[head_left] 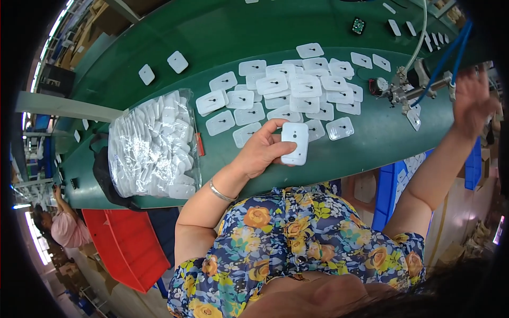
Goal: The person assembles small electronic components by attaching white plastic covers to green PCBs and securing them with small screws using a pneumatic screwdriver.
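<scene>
My left hand (pixel 263 149) is closed round a white plastic case (pixel 295 143), thumb on its face and fingers behind. The case is a rounded rectangle with small dark holes, held above the near edge of the green table (pixel 228 183). At the right, my right hand (pixel 473 100) is raised beside a metal fixture (pixel 416 87) with blue tubes; its fingers look stretched out and apart, with nothing visible in them. Beyond my left hand lies a loose, overlapping spread of white plastic covers (pixel 305 86), each with a small black part in its middle.
A clear plastic bag (pixel 151 148) full of white pieces lies on the left, with a red-handled tool (pixel 200 144) beside it. A red bin (pixel 124 246) stands below the table edge, a blue crate (pixel 386 193) at the right. Another person (pixel 69 225) is at far left.
</scene>
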Motion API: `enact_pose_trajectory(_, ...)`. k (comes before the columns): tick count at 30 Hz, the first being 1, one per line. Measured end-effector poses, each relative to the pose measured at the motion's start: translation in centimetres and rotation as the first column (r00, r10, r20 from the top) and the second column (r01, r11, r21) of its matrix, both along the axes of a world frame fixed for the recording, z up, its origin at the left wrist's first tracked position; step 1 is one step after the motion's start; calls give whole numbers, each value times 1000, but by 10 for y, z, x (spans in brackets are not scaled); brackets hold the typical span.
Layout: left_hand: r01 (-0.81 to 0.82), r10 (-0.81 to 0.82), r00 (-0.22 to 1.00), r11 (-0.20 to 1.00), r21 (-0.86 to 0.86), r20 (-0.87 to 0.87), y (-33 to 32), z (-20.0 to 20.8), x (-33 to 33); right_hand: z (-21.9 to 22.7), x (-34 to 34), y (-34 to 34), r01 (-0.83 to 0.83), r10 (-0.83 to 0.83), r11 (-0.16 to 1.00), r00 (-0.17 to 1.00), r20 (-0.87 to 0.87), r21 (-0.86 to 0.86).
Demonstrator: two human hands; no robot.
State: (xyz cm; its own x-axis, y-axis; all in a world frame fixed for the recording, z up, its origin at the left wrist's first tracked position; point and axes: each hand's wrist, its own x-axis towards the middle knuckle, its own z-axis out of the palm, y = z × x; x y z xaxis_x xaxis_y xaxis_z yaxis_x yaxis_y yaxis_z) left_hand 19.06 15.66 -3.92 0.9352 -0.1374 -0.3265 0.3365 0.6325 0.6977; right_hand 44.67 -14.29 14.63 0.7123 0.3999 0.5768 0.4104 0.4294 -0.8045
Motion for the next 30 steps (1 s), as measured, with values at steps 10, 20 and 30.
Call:
enact_pose_trajectory(10,-95,95,995,995,30,-20,-13,-9,-3,8,-8,121,-757,746,649,653,-129,-79)
enact_pose_trajectory(20,-111,106,993,987,119,45,-16,-15,-2,-4,-21,155,-963,949,265,270,-160,-51)
enact_pose_trajectory(30,-51,46,998,993,109,47,-15,-6,0,-1,-35,179,-990,991,131,132,-20,-59)
